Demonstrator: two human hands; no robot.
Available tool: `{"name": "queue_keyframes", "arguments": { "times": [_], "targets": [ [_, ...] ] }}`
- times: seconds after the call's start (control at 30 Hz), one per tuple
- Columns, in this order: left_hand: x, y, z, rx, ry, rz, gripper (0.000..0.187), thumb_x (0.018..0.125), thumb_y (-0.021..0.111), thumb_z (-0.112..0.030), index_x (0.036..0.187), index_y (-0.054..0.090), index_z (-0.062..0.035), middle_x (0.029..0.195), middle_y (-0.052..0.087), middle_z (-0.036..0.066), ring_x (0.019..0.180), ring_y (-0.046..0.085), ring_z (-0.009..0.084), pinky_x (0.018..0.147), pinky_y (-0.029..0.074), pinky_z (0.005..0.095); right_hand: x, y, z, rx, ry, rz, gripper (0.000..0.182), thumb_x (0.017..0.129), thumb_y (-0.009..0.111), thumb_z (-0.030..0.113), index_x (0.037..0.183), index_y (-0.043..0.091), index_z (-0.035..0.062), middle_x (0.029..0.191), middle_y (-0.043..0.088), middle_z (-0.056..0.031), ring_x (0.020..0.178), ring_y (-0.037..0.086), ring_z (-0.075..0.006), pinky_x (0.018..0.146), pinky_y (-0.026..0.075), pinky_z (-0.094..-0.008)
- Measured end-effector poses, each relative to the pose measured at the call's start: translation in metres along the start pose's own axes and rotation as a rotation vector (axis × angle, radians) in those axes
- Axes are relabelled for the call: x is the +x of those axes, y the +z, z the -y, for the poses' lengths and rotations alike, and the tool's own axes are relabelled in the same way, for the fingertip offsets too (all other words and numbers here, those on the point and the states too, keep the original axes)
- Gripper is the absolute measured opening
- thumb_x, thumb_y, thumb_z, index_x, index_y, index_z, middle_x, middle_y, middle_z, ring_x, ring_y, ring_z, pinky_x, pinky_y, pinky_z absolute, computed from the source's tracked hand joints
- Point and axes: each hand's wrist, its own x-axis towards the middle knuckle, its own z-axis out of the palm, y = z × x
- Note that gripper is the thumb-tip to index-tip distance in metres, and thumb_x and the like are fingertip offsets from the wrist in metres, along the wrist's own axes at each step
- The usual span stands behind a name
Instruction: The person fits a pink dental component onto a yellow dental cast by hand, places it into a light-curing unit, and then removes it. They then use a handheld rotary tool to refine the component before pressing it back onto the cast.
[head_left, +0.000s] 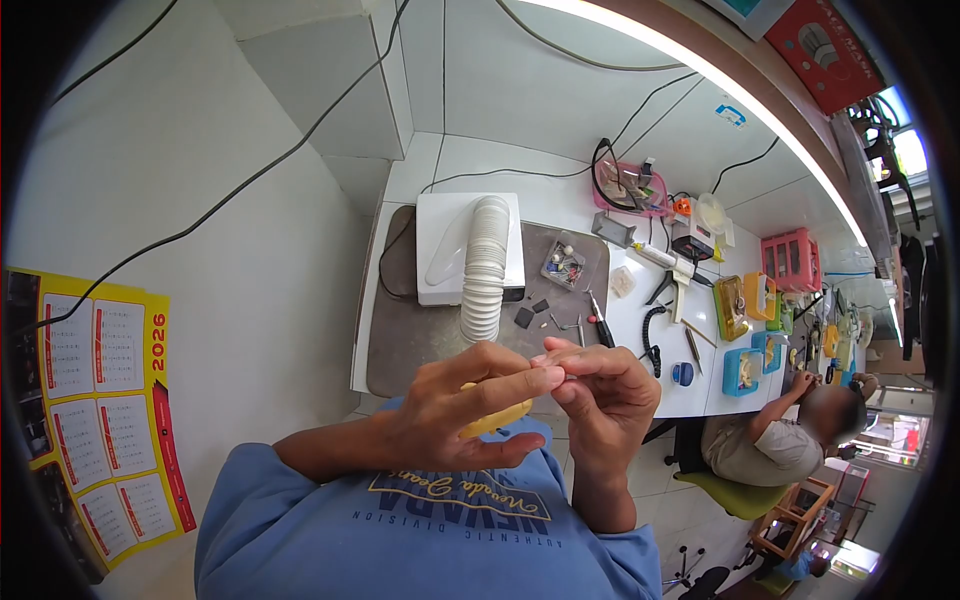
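A yellow, rounded piece [508,416] rests in the palm of my left hand [462,402], partly covered by its fingers. The thumb and fingertips of my right hand [608,392] are pinched together and meet the fingertips of my left hand in front of my chest. Whatever is between those fingertips is too small to make out. Just beyond my hands, the ribbed white hose [484,270] comes down from a white box-shaped unit [440,285] on the brown mat [400,350].
On the bench lie a parts box [565,266], a red-and-black handpiece [600,325], a glue gun [675,268] and a blue jar [683,373]. Blue bins [741,371] and a pink basket [790,260] stand farther right. A co-worker [775,445] sits at the right.
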Motion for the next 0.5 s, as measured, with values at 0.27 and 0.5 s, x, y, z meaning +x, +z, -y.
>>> {"name": "queue_keyframes", "arguments": {
  "times": [0.27, 0.5],
  "targets": [
    [0.0, -0.002, -0.008, -0.488, -0.43, -0.082, 0.06, 0.081, 0.074, -0.013, 0.134, 0.047, -0.0029, 0.106, 0.056, 0.007, 0.081, 0.058, 0.0138, 0.07, 0.05, 0.0252, 0.002, -0.002, -0.003, -0.009, -0.011, -0.046, 0.018, 0.082, 0.071, -0.004, 0.1, 0.067, -0.0022, 0.09, 0.071, -0.0116, 0.091, 0.068, -0.0198, 0.1, 0.045, -0.0436],
    [-0.003, -0.012, 0.002, -1.289, -0.858, -0.271, 0.064, 0.094, 0.043, -0.034, 0.144, 0.03, 0.0033, 0.116, 0.048, 0.007, 0.093, 0.048, 0.0137, 0.091, 0.043, 0.0348, 0.003, -0.005, -0.006, -0.014, -0.008, -0.05, 0.021, 0.084, 0.068, -0.007, 0.104, 0.065, -0.0054, 0.093, 0.068, -0.0134, 0.09, 0.068, -0.0207, 0.097, 0.048, -0.0387]
  ]
}}
